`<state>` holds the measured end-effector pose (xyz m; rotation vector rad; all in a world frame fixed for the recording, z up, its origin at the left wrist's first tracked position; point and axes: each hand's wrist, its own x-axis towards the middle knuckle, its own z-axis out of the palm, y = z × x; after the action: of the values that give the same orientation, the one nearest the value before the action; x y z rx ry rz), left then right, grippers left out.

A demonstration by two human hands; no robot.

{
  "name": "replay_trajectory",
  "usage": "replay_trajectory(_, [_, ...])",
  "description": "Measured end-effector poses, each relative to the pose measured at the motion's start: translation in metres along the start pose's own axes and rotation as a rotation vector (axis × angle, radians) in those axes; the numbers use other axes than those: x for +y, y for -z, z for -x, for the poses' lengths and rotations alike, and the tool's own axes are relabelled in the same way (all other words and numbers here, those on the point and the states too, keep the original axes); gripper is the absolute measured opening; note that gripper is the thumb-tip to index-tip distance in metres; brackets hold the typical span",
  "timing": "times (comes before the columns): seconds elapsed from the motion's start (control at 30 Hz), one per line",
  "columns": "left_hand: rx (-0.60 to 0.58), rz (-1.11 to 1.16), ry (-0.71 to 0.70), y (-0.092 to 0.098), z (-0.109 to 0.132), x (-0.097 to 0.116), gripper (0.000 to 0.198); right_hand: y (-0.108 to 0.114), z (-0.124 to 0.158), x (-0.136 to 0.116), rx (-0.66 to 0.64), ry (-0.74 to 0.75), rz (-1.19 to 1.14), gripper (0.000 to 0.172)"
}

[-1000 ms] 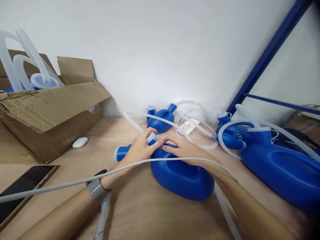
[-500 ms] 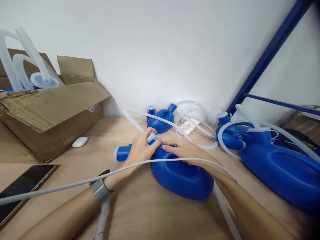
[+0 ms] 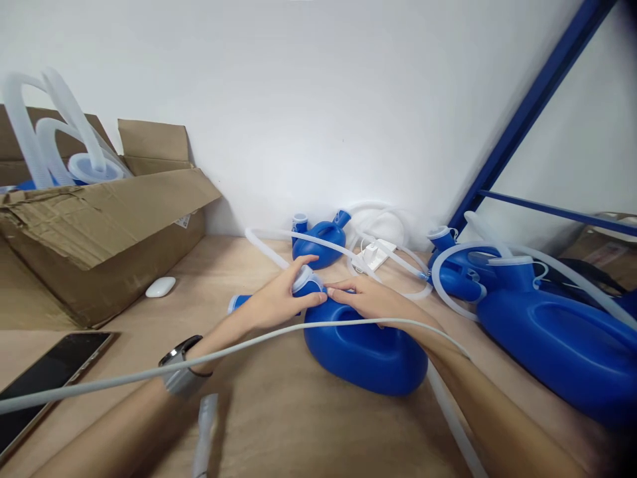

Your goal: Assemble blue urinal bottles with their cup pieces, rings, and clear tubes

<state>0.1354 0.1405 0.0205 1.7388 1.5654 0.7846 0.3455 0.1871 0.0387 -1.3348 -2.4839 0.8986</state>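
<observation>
A blue plastic jug point(image 3: 365, 352) lies on its side on the wooden tabletop, mid-frame. My left hand point(image 3: 279, 299) curls around a pale translucent cap point(image 3: 302, 279) on the jug's spout, thumb and fingers pinching it. My right hand point(image 3: 371, 299) rests flat on top of the jug body, fingers extended toward the cap. A thin white tube point(image 3: 149, 372) runs across both forearms. A silver watch point(image 3: 182, 372) sits on my left wrist.
An open cardboard box point(image 3: 99, 226) with corrugated hoses stands at left. A white mouse-like object point(image 3: 160, 287) and a phone point(image 3: 44, 378) lie near it. More blue jugs point(image 3: 547, 332) point(image 3: 318, 239) and clear tubing sit at right and back. A blue shelf frame point(image 3: 522, 119) rises at right.
My left hand has turned on the cap, the wrist rotating and the forearm shifting left. The right hand stays on the jug. The view shifted slightly.
</observation>
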Motion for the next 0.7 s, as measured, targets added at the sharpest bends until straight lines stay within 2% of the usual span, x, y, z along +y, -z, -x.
replay_trajectory(0.1, [-0.112, 0.002, 0.025, 0.012, 0.003, -0.002, 0.097, 0.008, -0.003, 0.015, -0.01, -0.04, 0.009, 0.05])
replay_trajectory(0.23, [-0.047, -0.086, 0.024, 0.036, 0.005, -0.008, 0.107, 0.021, -0.005, 0.032, -0.005, -0.191, 0.025, 0.057])
replay_trajectory(0.3, [-0.056, -0.197, 0.021, 0.05, 0.008, -0.011, 0.107, 0.026, -0.006, 0.038, 0.036, -0.241, 0.047, 0.057])
replay_trajectory(0.4, [-0.174, -0.396, 0.093, 0.063, 0.019, -0.013, 0.099, 0.027, -0.006, 0.044, 0.107, -0.271, 0.113, 0.055])
replay_trajectory(0.47, [-0.243, -0.519, 0.174, 0.064, 0.027, -0.018, 0.097, 0.023, -0.006, 0.046, 0.234, -0.226, 0.249, 0.051])
replay_trajectory(0.53, [-0.258, -0.593, 0.194, 0.059, 0.033, -0.029, 0.094, 0.017, -0.005, 0.046, 0.42, -0.141, 0.442, 0.045])
replay_trajectory(0.63, [-0.174, -0.593, 0.172, 0.049, 0.037, -0.061, 0.086, 0.01, 0.0, 0.035, 0.638, 0.118, 0.667, 0.041])
replay_trajectory(0.7, [-0.063, -0.571, 0.101, 0.045, 0.036, -0.085, 0.089, 0.007, 0.008, 0.017, 0.676, 0.346, 0.642, 0.035])
